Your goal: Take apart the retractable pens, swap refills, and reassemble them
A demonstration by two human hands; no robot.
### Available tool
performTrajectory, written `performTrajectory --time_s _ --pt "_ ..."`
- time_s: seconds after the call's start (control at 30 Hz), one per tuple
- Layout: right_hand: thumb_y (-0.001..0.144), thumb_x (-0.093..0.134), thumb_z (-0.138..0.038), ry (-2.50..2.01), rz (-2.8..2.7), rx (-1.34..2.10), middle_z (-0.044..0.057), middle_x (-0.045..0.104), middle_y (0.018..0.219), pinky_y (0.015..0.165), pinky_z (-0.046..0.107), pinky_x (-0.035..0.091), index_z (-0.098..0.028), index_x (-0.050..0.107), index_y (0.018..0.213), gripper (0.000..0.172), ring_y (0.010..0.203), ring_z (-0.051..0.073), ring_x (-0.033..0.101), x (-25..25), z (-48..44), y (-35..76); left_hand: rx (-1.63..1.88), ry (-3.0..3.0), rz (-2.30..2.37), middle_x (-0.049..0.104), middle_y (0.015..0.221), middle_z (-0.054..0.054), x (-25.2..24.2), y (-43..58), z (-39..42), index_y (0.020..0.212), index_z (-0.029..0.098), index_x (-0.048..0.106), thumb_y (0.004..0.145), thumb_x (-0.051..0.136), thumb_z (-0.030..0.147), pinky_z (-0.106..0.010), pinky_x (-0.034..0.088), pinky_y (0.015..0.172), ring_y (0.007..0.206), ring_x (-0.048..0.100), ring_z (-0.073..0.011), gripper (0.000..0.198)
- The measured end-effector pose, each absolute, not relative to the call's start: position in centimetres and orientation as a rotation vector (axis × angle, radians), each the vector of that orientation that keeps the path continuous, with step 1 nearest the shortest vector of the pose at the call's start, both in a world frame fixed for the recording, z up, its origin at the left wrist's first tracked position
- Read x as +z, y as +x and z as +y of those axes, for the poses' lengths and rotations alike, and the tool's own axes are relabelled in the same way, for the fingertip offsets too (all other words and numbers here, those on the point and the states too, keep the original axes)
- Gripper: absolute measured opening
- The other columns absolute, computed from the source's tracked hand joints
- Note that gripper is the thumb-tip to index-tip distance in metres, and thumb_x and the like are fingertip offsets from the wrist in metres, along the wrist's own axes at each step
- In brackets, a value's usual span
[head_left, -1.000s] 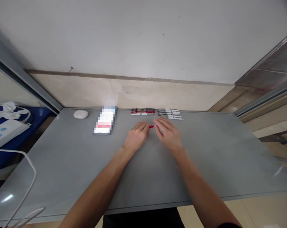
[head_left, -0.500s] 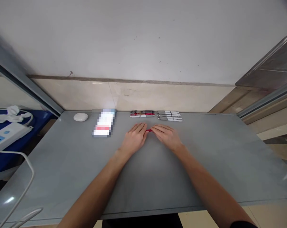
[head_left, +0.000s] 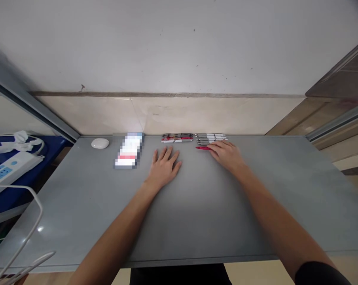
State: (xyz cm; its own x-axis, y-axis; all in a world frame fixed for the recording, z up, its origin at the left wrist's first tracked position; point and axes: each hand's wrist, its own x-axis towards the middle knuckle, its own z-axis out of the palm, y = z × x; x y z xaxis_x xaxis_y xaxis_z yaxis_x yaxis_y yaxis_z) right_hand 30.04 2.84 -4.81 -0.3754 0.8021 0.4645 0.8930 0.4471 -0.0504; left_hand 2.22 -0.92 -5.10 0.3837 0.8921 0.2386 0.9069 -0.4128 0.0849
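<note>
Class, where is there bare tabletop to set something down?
Free: smooth grey tabletop right of the bare right hand, and between both forearms. Crowded: back centre, with slim white-and-grey pens, slim red-black-white pens, and that hand's slim red pen.

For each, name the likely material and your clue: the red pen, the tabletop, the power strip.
Red pen: probably plastic, by its even colour; finish unclear.
Tabletop: laminate or painted metal, perhaps; semi-gloss, showing bright reflections.
Power strip: likely smooth plastic, by its uniform white casing.
</note>
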Motion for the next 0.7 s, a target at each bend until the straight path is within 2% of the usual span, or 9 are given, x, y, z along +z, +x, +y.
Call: performTrajectory --time_s 0.37,0.7 --pt "0.091 0.043 -0.020 -1.693 -2.355 -0.369 -0.001 0.069 0.110 0.064 0.029 0.041 -0.031 0.071 0.103 0.033 0.092 0.017 0.061 -3.2 3.2 30.3 -0.374 -2.561 -1.692 0.038 0.150 -0.009 -4.9 2.3 -0.9 0.138 0.023 0.048 0.096 0.034 0.045 -0.056 0.019 0.114 0.139 0.032 -0.0307 0.050" --pt "0.092 0.041 -0.021 -1.722 -2.318 -0.299 0.000 0.069 0.110 0.066 0.028 0.044 -0.031 0.070 0.104 0.033 0.098 0.018 0.060 -3.1 3.1 29.5 -0.403 -2.559 -1.673 0.040 0.149 -0.009 -5.2 2.2 -0.8 0.138 0.023 0.048 0.096 0.034 0.045 -0.056 0.020 0.114 0.139 0.032 -0.0305 0.049"
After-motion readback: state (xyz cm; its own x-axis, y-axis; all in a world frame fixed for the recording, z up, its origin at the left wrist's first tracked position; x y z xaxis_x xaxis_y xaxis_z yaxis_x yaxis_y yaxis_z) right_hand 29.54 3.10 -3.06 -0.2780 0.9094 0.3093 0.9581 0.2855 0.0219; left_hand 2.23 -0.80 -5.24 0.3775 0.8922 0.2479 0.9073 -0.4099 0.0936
